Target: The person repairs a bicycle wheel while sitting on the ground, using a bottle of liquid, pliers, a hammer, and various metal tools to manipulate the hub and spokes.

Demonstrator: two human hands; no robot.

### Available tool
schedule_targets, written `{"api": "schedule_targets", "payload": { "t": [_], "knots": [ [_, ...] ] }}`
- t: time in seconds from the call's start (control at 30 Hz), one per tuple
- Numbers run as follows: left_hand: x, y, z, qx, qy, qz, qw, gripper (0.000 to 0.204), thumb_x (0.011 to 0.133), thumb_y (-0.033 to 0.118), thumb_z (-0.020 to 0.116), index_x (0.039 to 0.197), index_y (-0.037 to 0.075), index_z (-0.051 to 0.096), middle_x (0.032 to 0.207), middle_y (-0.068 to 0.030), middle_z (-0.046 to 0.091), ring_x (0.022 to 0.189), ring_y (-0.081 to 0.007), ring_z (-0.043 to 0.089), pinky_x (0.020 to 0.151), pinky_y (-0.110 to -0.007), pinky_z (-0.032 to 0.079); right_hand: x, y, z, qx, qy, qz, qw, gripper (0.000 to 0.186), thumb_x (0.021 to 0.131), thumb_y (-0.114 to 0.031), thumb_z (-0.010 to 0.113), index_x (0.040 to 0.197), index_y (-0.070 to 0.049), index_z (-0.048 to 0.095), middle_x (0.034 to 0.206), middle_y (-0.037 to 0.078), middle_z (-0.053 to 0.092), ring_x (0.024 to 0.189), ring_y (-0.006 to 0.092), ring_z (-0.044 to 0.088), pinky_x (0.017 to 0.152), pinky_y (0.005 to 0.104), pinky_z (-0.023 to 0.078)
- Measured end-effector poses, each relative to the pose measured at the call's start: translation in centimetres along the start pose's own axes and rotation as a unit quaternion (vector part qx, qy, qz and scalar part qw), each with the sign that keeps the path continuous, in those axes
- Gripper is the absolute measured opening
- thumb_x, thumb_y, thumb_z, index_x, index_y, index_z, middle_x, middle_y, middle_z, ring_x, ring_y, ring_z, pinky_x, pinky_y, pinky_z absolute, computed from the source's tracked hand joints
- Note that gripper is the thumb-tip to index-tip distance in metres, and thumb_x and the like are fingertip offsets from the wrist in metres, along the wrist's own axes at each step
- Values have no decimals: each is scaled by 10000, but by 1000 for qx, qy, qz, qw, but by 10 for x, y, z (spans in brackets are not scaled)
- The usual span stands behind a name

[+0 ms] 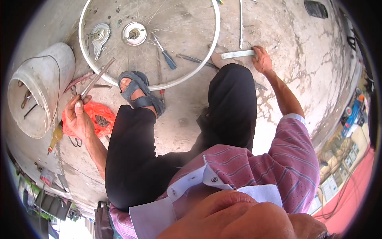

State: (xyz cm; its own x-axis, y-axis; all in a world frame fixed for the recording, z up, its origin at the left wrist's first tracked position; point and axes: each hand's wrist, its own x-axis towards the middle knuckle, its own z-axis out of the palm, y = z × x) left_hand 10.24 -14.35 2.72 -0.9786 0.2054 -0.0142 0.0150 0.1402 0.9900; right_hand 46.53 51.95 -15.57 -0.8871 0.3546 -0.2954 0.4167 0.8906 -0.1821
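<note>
My left hand [81, 119] is closed around the lower end of a slim metal rod [98, 77], which points up and to the right towards the wheel. My right hand [262, 60] grips the right end of a flat, pale bar [238, 54] low over the floor. A brownish piece shows at the bar's far end; I cannot tell whether they are joined. Between my hands, a spoked bicycle wheel [217, 32] with a shiny hub [134, 34] lies flat. My sandalled foot [139, 93] is at its near edge.
A white bucket [59, 63] lies on its side at left, tools inside. Beside it are a red plastic bag [89, 109] with a sprocket cluster [102, 120] and a yellow bottle [56, 138]. A brake plate [100, 38] and a screwdriver [168, 59] lie within the wheel's outline.
</note>
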Motion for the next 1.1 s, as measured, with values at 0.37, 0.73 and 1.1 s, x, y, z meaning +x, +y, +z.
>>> {"api": "schedule_targets", "payload": {
  "t": [0.37,0.73,1.1],
  "knots": [
    [6,16,29,35,-14,-31,999,191,985,38,634,1136,-78,649,1044,-144,688,900,-262,728,905,-370,550,-17,-8,-33,-20,-124,-63,990,410,782,-213,748,1168,-131,637,1104,133,600,1125,366,577,941,472,484],
    [24,36,69,-188,-109,-25,976,192,1017,136,597,1081,-42,633,1048,-137,673,816,-297,737,829,-386,580,-96,-11,-175,110,-76,150,980,241,867,-221,717,921,-6,623,691,76,582,606,180,535,581,353,450],
    [66,83,180,-452,-272,-112,842,227,1071,198,498,1084,5,616,834,-91,684,752,-211,705,763,-438,582,33,-291,-209,450,16,40,892,605,730,-201,843,1239,-2,585,861,3,583,743,84,527,667,261,464]
  ]
}}
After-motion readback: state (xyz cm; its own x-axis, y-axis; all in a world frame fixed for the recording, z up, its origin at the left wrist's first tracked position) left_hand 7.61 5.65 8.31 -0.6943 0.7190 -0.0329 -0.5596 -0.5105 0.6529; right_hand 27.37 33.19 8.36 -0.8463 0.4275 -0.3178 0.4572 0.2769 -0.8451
